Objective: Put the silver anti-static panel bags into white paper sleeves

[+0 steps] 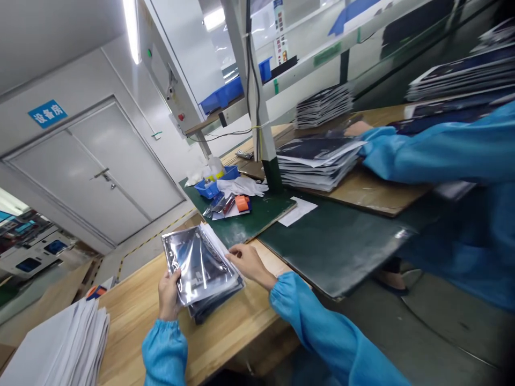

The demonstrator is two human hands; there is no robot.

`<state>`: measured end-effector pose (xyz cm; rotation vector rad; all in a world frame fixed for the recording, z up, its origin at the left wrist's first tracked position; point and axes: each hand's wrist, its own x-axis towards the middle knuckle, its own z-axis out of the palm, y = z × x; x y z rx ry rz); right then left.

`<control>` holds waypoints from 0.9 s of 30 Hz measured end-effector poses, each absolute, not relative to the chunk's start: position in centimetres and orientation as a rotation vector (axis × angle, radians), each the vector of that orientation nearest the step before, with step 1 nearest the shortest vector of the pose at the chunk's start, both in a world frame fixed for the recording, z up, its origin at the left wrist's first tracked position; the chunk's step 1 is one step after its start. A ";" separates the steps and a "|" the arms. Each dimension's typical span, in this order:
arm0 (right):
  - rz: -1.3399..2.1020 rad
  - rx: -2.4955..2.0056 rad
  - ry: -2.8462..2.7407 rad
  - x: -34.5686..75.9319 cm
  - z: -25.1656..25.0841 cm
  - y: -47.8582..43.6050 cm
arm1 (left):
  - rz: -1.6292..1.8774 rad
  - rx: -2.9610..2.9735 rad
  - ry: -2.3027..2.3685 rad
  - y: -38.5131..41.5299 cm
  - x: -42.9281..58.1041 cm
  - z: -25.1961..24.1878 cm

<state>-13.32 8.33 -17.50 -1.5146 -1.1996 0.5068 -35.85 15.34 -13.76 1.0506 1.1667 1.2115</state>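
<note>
A stack of glossy, plastic-sleeved dark sheets (pixel 199 268) is tilted just above the wooden table (pixel 140 311), white edges showing along its right side. My left hand (pixel 169 292) grips it at the lower left edge, thumb on top. At the right edge, my right hand (pixel 249 262) has its fingers bent and pressed against the white edges. Under the top sleeve more dark sleeves (pixel 213 305) stick out at the bottom, skewed to one side. Both my arms are in blue sleeves.
White sheets (pixel 60 343) are piled at the lower left. Beyond, a green mat (pixel 241 225) bears an orange tape roll (pixel 242 203), white gloves (pixel 241 186) and a blue basket (pixel 207 189). A co-worker's blue sleeve (pixel 438 147) reaches over stacked dark sheets (pixel 317 161) beside a post (pixel 261 107).
</note>
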 end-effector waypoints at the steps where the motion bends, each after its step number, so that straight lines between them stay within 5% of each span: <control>1: 0.515 -1.437 -1.182 -13.3 -17.1 8.5 | 1.229 1.060 1.141 15.1 -36.1 -13.5; 11: 0.537 -1.449 -1.327 -13.7 -15.7 9.1 | 1.203 0.993 1.174 15.7 -33.2 -11.5; 18: 0.218 -1.212 -1.690 -17.4 -16.6 7.8 | 1.124 1.113 0.908 15.0 -30.6 -8.3; 23: 0.171 -1.365 -1.598 -18.5 -17.6 9.3 | 1.212 1.192 0.997 14.4 -30.8 -11.7; 27: 0.155 -1.332 -1.524 -18.0 -17.6 9.7 | 1.077 1.859 1.244 13.4 -31.2 -16.3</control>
